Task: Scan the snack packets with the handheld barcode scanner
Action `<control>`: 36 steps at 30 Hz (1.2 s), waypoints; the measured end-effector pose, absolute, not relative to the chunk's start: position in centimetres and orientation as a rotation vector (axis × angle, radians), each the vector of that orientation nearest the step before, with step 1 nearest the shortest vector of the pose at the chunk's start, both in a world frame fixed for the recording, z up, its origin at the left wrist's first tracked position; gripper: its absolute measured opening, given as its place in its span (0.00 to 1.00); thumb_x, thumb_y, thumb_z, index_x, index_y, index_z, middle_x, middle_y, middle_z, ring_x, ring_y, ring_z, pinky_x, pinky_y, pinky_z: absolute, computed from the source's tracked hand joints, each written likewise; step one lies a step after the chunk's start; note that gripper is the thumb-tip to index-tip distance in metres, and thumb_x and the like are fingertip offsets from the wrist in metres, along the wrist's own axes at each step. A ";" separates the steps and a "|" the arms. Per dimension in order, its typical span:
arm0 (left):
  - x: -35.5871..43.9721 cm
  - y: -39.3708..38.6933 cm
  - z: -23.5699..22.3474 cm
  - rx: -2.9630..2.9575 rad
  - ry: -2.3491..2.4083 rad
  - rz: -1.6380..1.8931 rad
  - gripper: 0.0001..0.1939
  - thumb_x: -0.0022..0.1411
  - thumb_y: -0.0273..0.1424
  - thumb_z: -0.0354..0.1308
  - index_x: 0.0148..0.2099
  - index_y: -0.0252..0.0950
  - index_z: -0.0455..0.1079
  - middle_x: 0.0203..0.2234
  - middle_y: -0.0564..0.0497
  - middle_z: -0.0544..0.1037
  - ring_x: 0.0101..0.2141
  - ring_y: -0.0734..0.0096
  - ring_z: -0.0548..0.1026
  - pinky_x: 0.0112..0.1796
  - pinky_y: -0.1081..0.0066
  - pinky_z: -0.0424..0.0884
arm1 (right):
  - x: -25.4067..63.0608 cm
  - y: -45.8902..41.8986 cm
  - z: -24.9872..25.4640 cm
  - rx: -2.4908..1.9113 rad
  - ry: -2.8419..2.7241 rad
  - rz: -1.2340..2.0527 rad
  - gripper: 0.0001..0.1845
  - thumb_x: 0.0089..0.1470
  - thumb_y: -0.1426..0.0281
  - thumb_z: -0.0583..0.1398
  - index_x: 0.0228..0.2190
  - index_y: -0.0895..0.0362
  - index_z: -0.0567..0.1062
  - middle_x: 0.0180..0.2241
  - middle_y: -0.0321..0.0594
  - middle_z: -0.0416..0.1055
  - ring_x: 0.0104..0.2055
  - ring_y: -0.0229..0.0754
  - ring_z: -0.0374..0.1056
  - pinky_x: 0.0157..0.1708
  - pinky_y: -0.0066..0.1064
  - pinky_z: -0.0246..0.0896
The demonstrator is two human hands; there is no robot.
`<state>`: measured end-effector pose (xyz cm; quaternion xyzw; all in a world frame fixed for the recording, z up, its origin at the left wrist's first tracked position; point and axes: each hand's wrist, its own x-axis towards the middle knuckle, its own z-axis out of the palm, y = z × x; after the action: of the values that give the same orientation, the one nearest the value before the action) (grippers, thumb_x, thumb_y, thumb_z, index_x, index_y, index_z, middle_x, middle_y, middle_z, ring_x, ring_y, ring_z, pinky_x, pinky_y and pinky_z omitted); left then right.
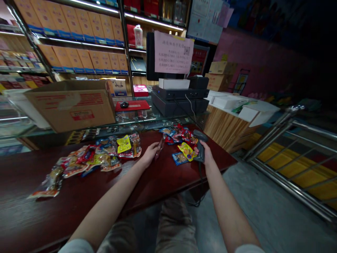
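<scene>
My left hand [151,154] is closed on a small dark reddish snack packet [159,149], held on edge just over the dark red table [155,182]. In my right hand [206,153] is a black handheld barcode scanner [200,146], its cable hanging over the table's front edge. Beside the scanner lie a yellow snack packet [186,151] and a blue one [180,158]. Behind them sits a pile of red and blue snack packets [179,134]. Left of my left hand spreads a longer row of mixed packets [97,158], with a yellow packet [124,144] on top.
An open cardboard box [76,109] stands on the glass counter at the back left. A monitor with a pink paper sign [172,52] rises above a black cash drawer [179,103]. At right are a wood-sided counter [226,130] and a metal railing [297,154].
</scene>
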<state>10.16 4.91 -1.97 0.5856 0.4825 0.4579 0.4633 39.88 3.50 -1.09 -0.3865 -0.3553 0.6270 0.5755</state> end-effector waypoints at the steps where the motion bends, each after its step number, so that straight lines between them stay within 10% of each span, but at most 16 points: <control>1: 9.4 4.4 -1.7 1.294 1.082 1.117 0.16 0.59 0.29 0.54 0.50 0.35 0.69 0.40 0.45 0.76 0.42 0.64 0.77 0.46 0.61 0.72 | 39.5 3.3 -0.9 -0.894 -0.853 1.460 0.21 0.46 0.51 0.61 0.32 0.57 0.73 0.11 0.29 0.57 0.13 0.34 0.55 0.14 0.26 0.50; 21: 5.8 4.4 -1.0 0.993 0.812 1.139 0.15 0.53 0.30 0.61 0.44 0.34 0.71 0.39 0.47 0.78 0.35 0.68 0.80 0.29 0.76 0.70 | 26.9 1.8 -0.3 -0.692 -1.026 1.614 0.18 0.48 0.58 0.63 0.37 0.57 0.72 0.13 0.27 0.57 0.12 0.31 0.48 0.12 0.24 0.43; 29: 6.4 4.6 -1.4 1.058 0.849 1.123 0.18 0.52 0.33 0.63 0.45 0.33 0.72 0.40 0.46 0.79 0.34 0.68 0.79 0.30 0.76 0.68 | 26.1 2.0 -0.1 -0.680 -0.995 1.587 0.15 0.47 0.60 0.65 0.35 0.56 0.71 0.31 0.36 0.72 0.15 0.28 0.53 0.11 0.23 0.49; 36: 6.7 4.1 -0.8 1.398 1.130 1.140 0.15 0.54 0.35 0.62 0.43 0.33 0.71 0.35 0.47 0.79 0.35 0.66 0.78 0.36 0.70 0.70 | 26.0 1.5 -0.2 -0.735 -1.001 1.583 0.14 0.47 0.61 0.65 0.34 0.56 0.72 0.27 0.35 0.73 0.13 0.29 0.54 0.11 0.24 0.50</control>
<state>6.67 4.11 -0.78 0.5743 0.4642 0.4682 0.4853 26.05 1.51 -0.15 -0.3088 -0.4203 0.6644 0.5353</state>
